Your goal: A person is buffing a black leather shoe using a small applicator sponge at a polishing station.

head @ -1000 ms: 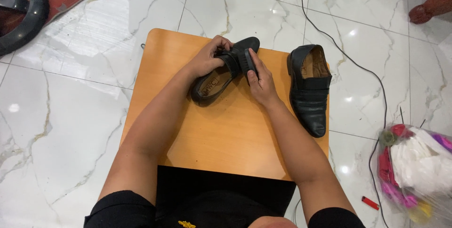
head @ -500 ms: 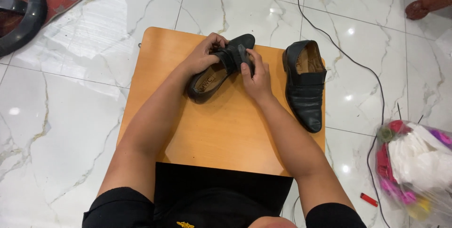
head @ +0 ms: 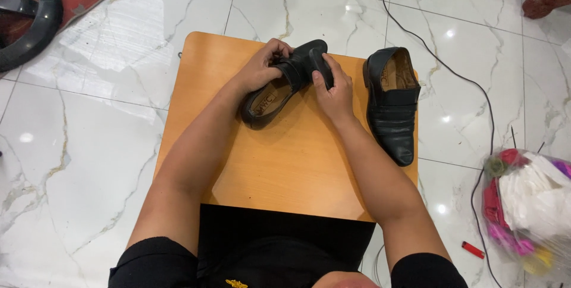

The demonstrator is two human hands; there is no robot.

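Here, hands point(head: 297, 80) grip empty shoe point(head: 279, 88).

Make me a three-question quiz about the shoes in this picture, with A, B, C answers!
1. Where does the second shoe lie?
A. on the wooden table, to the right of the hands
B. on the floor
C. in the plastic bag

2. How many black shoes show?
A. one
B. two
C. four

3. How is the held shoe kept?
A. lying untouched
B. gripped by both hands
C. hung from the cable

Answers: 1 A, it rests on the table's right edge. 2 B, one held, one lying. 3 B, the left hand and right hand both clasp it.
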